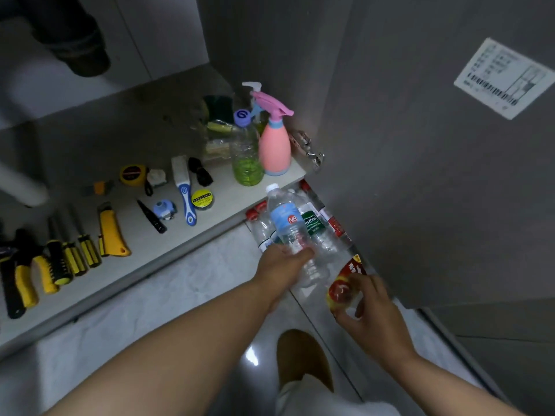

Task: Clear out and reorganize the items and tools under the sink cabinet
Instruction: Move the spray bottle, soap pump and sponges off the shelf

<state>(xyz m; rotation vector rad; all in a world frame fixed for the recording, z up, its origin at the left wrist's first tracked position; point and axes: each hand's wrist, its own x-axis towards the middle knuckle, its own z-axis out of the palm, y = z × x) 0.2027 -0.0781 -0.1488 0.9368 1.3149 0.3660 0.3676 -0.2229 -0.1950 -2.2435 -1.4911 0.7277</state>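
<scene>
My left hand (282, 262) grips a clear plastic water bottle with a blue label (286, 223), lifted above several other empty bottles (315, 232) lying on the floor beside the cabinet door. My right hand (372, 301) holds a bottle with a red and yellow label (345, 283) near the floor. On the cabinet shelf (228, 202) stand a pink spray bottle (274, 145) and a green-tinted bottle with a purple cap (246, 157). Tools lie in a row on the shelf: a yellow utility knife (111, 232), screwdrivers (81, 247), pliers (27, 277), a tape measure (132, 174).
The open grey cabinet door (435, 145) stands at the right with a white sticker (504, 76). A dark drain pipe (75, 40) hangs at top left. A blue-handled brush (184, 190) and a yellow tape roll (202, 199) lie mid-shelf. My knee (303, 355) is over the tiled floor.
</scene>
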